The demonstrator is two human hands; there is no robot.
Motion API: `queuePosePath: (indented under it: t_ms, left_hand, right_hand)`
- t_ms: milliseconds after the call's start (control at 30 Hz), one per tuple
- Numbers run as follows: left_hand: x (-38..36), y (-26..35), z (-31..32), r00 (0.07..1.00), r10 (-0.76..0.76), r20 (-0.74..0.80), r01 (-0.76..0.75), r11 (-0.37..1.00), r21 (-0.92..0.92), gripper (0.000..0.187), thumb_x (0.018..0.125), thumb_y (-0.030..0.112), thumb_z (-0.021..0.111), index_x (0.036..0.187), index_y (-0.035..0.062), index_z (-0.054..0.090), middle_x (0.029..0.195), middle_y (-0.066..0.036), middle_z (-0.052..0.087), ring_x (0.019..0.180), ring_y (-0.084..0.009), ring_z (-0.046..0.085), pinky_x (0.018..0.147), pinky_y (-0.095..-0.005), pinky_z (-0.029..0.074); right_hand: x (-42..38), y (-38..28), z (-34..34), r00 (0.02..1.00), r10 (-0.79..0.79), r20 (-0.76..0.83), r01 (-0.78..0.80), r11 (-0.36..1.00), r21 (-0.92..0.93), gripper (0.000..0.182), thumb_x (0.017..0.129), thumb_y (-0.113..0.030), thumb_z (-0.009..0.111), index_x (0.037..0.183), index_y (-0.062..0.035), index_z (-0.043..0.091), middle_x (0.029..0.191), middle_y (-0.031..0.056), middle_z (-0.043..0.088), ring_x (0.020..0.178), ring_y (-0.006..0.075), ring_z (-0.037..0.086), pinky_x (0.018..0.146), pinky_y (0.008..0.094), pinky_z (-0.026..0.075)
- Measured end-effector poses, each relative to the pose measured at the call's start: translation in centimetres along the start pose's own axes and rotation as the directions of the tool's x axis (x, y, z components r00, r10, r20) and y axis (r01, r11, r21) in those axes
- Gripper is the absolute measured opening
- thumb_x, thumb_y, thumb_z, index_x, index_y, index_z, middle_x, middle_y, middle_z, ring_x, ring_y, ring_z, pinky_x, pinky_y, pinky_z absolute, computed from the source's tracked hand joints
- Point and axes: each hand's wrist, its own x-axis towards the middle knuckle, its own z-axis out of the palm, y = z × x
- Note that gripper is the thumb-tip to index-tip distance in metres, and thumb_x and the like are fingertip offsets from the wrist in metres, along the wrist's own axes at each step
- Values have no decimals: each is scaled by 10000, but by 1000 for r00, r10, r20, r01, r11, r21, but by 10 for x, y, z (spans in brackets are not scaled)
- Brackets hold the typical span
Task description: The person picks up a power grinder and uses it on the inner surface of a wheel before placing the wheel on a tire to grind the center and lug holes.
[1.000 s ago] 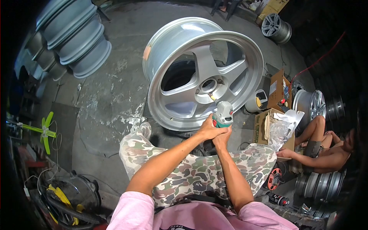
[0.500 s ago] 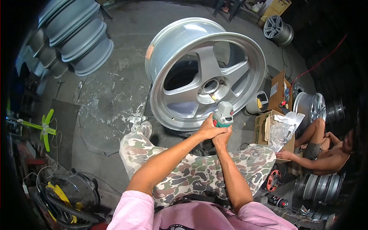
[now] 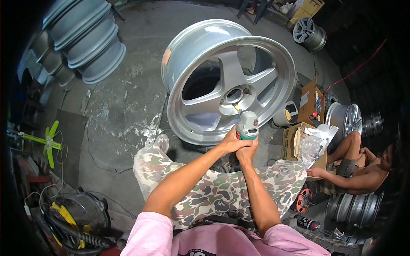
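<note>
A large silver wheel rim with thick spokes is tilted towards me in front of my knees. Both hands are wrapped round a grey and green power tool. My left hand grips its left side, and my right hand is closed round its lower part. The tool's narrow yellowish tip reaches the recess just below the rim's centre hole. Whether the tip touches the metal cannot be made out.
Stacked rims stand at the upper left. A green fan and a vacuum are at the left. At the right are an open cardboard box, a white bucket, more rims and a seated person.
The tool and both hands have shifted very slightly up and to the left. The whole view has moved a little, and the grip looks the same.
</note>
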Motion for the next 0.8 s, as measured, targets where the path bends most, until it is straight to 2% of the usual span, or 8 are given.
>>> queuePosePath:
  t_ms: [100, 167, 233, 433, 533, 600, 700, 800]
  left_hand:
    - [3, 0, 1, 1000, -10, -28, 11, 998, 59, 953, 713, 285, 931, 1461, 3, 410, 1364, -138, 589, 1289, -238, 561, 1130, -387, 415]
    - [4, -1, 0, 1000, -20, -13, 21, 997, 76, 953, 716, 288, 928, 1462, 4, 408, 1367, -138, 586, 1286, -240, 563, 1128, -387, 419]
    - [2, 10, 1, 999, -18, 42, 19, 999, -31, 944, 719, 297, 926, 1457, 6, 413, 1376, -139, 582, 1295, -243, 555, 1136, -390, 408]
    - [-8, 26, -5, 994, -52, 95, 59, 996, -69, 974, 716, 295, 928, 1487, 30, 396, 1380, -137, 577, 1332, -252, 527, 1162, -395, 375]
    - [-7, 21, -6, 996, -30, 80, 36, 997, -74, 991, 707, 298, 930, 1492, 25, 389, 1384, -142, 573, 1339, -253, 524, 1166, -393, 372]
    - [-6, 19, -7, 997, -17, 73, 21, 998, -63, 1001, 701, 301, 932, 1492, 20, 387, 1385, -145, 571, 1342, -252, 522, 1167, -390, 370]
    - [-6, 17, -9, 999, -38, 10, 38, 999, 26, 1003, 692, 300, 934, 1485, 9, 393, 1387, -151, 572, 1331, -250, 533, 1163, -387, 375]
    - [-4, 13, -10, 1000, -9, 3, 9, 995, 101, 1004, 686, 310, 936, 1478, 2, 402, 1379, -158, 578, 1314, -251, 548, 1153, -384, 385]
  right_hand:
    - [1, 5, 1, 998, 69, 8, -69, 997, 39, 532, 772, -129, 830, 1206, 10, 556, 1025, 193, 705, 949, 305, 707, 843, 424, 537]
    - [3, 7, 0, 1000, 25, -14, -25, 999, 28, 515, 771, -118, 819, 1196, 8, 557, 1010, 195, 705, 944, 324, 708, 841, 426, 538]
    - [6, 6, -1, 999, -22, -34, 22, 1000, 14, 499, 770, -107, 808, 1186, 6, 559, 996, 198, 705, 939, 343, 710, 840, 429, 538]
    - [4, -5, -3, 999, -31, 12, 32, 997, -65, 454, 779, -73, 767, 1169, 1, 547, 944, 210, 704, 922, 400, 711, 829, 429, 540]
    - [1, -6, 1, 1000, 17, 7, -17, 999, -29, 494, 780, -82, 775, 1204, 5, 537, 974, 207, 713, 941, 358, 722, 835, 417, 543]
    - [1, -1, 5, 999, 41, 0, -41, 999, 29, 568, 773, -114, 817, 1244, 11, 526, 1012, 176, 723, 943, 295, 725, 848, 392, 549]
    - [-2, -2, 9, 997, 77, 16, -78, 992, 103, 642, 759, -152, 863, 1275, 11, 518, 1053, 142, 722, 950, 243, 711, 855, 373, 551]
    - [-3, -7, 9, 996, 93, 11, -93, 992, 89, 561, 777, -136, 823, 1236, 16, 537, 1050, 134, 695, 961, 240, 675, 875, 374, 522]
